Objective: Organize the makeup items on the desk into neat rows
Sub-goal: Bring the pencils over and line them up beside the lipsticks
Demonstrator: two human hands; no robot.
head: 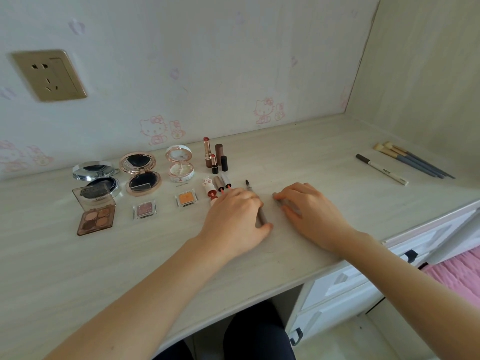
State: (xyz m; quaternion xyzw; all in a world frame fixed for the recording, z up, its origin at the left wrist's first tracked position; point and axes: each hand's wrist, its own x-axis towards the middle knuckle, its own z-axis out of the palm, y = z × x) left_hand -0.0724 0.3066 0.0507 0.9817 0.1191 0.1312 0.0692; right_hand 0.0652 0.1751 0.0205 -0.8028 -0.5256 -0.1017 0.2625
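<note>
My left hand (pixel 237 216) grips a grey eyebrow pencil (pixel 251 189) lying on the desk (pixel 130 268), its dark tip pointing away from me. My right hand (pixel 309 211) pinches the pencil's grey cap (pixel 277 199) against the desk just to the right. Left of my hands stand rows of makeup: three open compacts (pixel 141 174), an eyeshadow palette (pixel 96 216), two small single shadows (pixel 185 198), upright lipsticks (pixel 207 152) with their caps, and lip glosses (pixel 220 184) lying flat.
A white pen (pixel 381 168) and several blue-handled brushes (pixel 413 159) lie at the far right of the desk by the side wall. White drawers (pixel 350 281) sit under the desk's right end. A wall socket (pixel 49 75) is at upper left.
</note>
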